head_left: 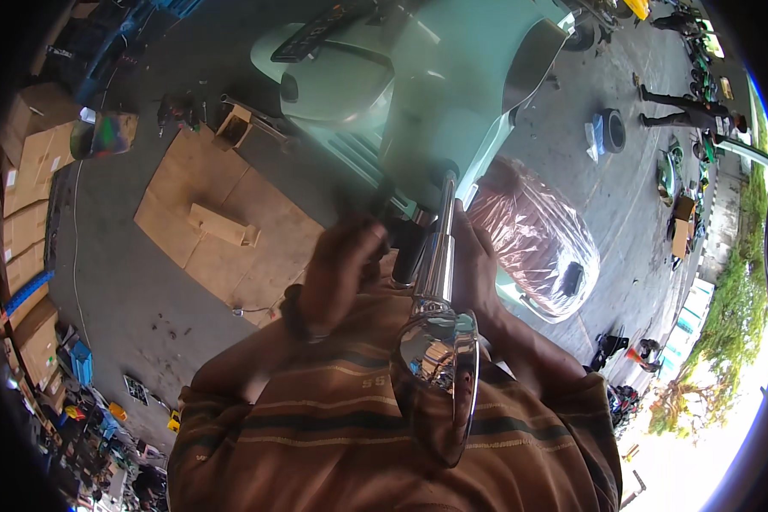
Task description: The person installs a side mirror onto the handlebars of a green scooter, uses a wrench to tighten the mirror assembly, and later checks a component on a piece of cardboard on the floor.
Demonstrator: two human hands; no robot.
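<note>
Chrome stem [436, 263] lies between left hand [341, 263], curled, and right hand [476, 271], half-hidden; grips unclear.

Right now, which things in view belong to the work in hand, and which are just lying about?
Work in hand, by position:
pale green glossy vehicle body
shiny chrome tube, between left hand and right hand
black cylindrical part, near the left hand

Apparently lying about:
flat brown cardboard sheet
round black tyre
stacked brown cardboard boxes
</note>
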